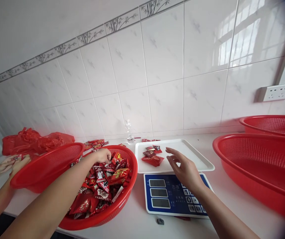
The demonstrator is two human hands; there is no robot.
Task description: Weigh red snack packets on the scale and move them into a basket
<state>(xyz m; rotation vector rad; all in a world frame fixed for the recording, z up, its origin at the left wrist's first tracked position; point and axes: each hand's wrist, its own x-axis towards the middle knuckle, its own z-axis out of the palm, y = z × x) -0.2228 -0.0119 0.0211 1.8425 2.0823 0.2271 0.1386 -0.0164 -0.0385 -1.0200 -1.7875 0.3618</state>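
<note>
My left hand (104, 155) is closed at the back of a red basket (131, 186) full of red candy packets (102, 179); whatever its fingers hold is hidden. Over the right part of a white tray (197, 156), my right hand (179, 162) hangs with its fingers apart and nothing in them. Several red packets (153, 160) lie on the tray's left side. A blue scale (172, 210) with three grey displays sits in front of the tray, its keys partly behind my right forearm.
Red baskets (256, 179) stand at the right. At the left, another person's hands (15, 162) are beside a red basket (45, 166) and red plastic bags (40, 141). A clear bottle (129, 132) stands by the wall. A small dark object (160, 221) lies before the scale.
</note>
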